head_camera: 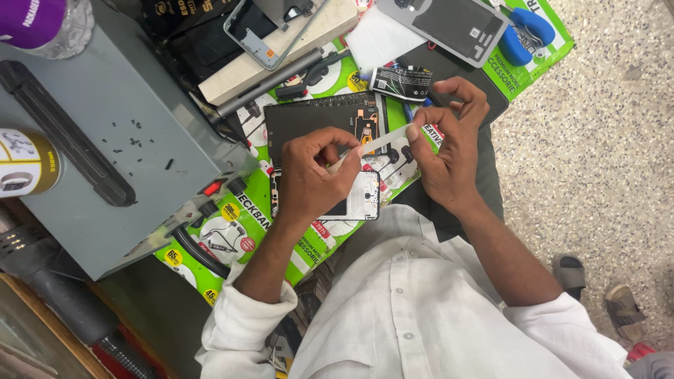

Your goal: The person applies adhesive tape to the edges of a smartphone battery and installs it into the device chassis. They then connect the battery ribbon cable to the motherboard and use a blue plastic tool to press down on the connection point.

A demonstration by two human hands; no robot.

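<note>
My left hand (312, 175) and my right hand (449, 151) pinch the two ends of a thin white strip (379, 142), which is stretched between them. Just beneath the left hand an opened phone with a white frame (365, 198) lies on a green printed mat (232, 231). A black phone panel with an orange part (319, 119) lies on the mat just beyond the hands. Which fingers press the strip at the left end is partly hidden.
A grey machine box (105, 126) with small black screws on top stands at left, with a yellow can (24, 163) and a purple-capped bottle (38, 21) beside it. A grey phone back cover (449, 24), a blue tool (528, 31) and a phone frame (267, 31) lie farther off. Someone's sandalled foot (569, 270) is on the floor at right.
</note>
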